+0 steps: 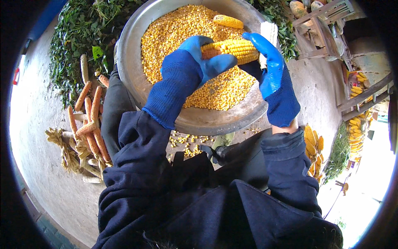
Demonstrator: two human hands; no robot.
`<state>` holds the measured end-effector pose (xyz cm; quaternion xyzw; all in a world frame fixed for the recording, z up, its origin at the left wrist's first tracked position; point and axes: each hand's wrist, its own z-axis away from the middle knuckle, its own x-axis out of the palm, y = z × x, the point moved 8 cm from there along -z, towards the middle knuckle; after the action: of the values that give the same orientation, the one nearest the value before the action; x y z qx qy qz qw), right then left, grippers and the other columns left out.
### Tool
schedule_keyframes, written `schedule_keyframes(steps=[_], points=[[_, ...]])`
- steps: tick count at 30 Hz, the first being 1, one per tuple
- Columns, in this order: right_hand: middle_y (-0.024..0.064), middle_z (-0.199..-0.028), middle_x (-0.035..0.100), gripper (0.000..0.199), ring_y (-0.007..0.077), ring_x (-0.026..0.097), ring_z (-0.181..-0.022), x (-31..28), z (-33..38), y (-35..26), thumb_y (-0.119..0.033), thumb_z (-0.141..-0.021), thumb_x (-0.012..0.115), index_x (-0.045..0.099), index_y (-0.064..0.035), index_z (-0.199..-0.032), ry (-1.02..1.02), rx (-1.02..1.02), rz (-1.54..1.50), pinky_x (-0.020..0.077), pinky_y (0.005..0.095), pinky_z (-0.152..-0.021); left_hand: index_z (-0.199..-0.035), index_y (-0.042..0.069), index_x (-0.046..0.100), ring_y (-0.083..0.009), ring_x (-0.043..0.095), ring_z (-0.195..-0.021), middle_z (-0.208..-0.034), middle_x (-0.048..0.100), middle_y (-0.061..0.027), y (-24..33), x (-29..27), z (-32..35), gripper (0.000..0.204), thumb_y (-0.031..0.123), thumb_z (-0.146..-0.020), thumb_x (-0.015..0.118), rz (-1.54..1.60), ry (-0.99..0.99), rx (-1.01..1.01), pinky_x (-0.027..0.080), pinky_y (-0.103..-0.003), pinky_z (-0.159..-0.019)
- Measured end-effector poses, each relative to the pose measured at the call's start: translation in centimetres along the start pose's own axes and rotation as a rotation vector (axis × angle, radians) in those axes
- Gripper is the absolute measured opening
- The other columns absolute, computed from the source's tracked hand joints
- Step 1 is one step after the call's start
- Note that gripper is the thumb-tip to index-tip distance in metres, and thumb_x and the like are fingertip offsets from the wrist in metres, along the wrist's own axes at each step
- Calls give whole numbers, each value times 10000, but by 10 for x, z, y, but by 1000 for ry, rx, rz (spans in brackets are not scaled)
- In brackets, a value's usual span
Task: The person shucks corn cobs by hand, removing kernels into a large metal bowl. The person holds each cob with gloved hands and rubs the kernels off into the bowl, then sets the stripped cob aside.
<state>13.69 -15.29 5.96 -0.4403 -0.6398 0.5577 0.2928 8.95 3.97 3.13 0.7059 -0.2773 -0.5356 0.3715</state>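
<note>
Above a wide metal basin (129, 68), both my hands, in blue coated gloves, hold a yellow ear of corn (237, 49). My left hand (198, 56) wraps the ear's left end, where some kernels look rubbed off; its thumb lies along the near side. Around the right end close the fingers of my right hand (271, 68). A pale, bumpy stick like a stripped corncob (268, 33) shows behind that hand; whether I grip it cannot be told. Loose yellow kernels (176, 31) cover the basin's bottom. Another ear (228, 21) lies on them at the far side.
Stripped reddish cobs (93, 114) and dry husks (68, 151) lie on the floor at left. Leafy green stalks (78, 41) are heaped behind them. Spilled kernels (186, 145) lie below the basin. More ears (313, 149) and a wooden rack (321, 37) are at right.
</note>
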Motion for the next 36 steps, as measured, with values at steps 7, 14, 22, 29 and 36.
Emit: schedule_keyframes(steps=[7, 14, 22, 29, 36], points=[[96, -1413, 547, 405, 226, 530, -1292, 9, 6, -14, -287, -1072, 389, 565, -81, -1374, 23, 24, 32, 517, 385, -1028, -1185, 46, 644, -126, 675, -770, -930, 727, -92, -26, 15, -3, 357, 278, -926, 725, 239, 43, 99, 555, -277, -693], [96, -1392, 562, 407, 204, 548, -1267, 6, 10, -4, -294, -1063, 412, 577, -70, -1360, 66, 13, 150, 517, 364, -1021, -910, 21, 692, -108, 574, -717, -792, 657, -34, -30, 25, 3, 450, 469, -892, 731, 882, 51, -363, 474, -283, -671], [83, -1299, 617, 362, 178, 599, -1177, 27, 7, -33, -259, -1026, 492, 610, -77, -1316, 248, 365, -22, 538, 342, -955, -1115, -2, 653, -143, 630, -834, -948, 640, -61, -26, 44, 15, 500, 447, -904, 710, 811, -348, -428, 552, -287, -754], [81, -1276, 624, 328, 190, 608, -1154, 20, 5, -21, -226, -1012, 530, 618, -83, -1293, 210, 381, -45, 544, 338, -929, -1407, 128, 517, -159, 610, -1017, -1196, 603, -47, -36, 66, 15, 581, 334, -904, 720, 646, -536, -526, 618, -411, -759], [80, -1254, 630, 298, 201, 618, -1132, 24, 4, -19, -194, -998, 568, 626, -88, -1270, 158, 402, -111, 550, 335, -904, -1288, 40, 592, -187, 700, -870, -1006, 717, -108, -14, 43, 30, 599, 402, -847, 774, 726, -259, -215, 558, -304, -787]])
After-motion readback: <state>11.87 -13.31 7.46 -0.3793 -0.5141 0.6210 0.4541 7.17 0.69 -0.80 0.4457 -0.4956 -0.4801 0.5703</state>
